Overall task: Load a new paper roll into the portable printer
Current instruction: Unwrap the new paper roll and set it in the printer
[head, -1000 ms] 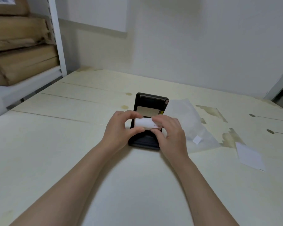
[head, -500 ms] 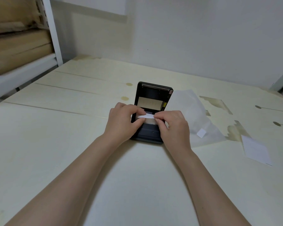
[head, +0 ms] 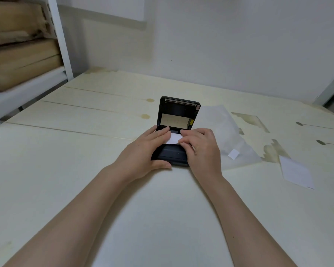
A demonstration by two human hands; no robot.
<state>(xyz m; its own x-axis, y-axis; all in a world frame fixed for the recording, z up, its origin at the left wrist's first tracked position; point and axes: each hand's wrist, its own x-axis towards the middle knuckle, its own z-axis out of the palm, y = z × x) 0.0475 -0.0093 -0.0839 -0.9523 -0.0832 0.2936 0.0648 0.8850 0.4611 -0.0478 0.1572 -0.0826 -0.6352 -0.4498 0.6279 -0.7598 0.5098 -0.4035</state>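
The small black portable printer lies on the pale table with its lid standing open and upright at the far side. A white paper roll sits low in the printer's open bay, with a strip of its paper showing between my fingers. My left hand grips the printer's left side, its fingers resting on the paper. My right hand covers the right side, fingertips pressing the paper's edge. Most of the roll is hidden by both hands.
A crumpled clear plastic wrapper with a small white sticker lies just right of the printer. A white paper sheet lies farther right. A white shelf post and brown cardboard boxes stand at the far left.
The roll, held above the printer a second ago, has gone down into the open bay. Both hands lowered with it and now rest on the printer, with a strip of paper pulled flat.
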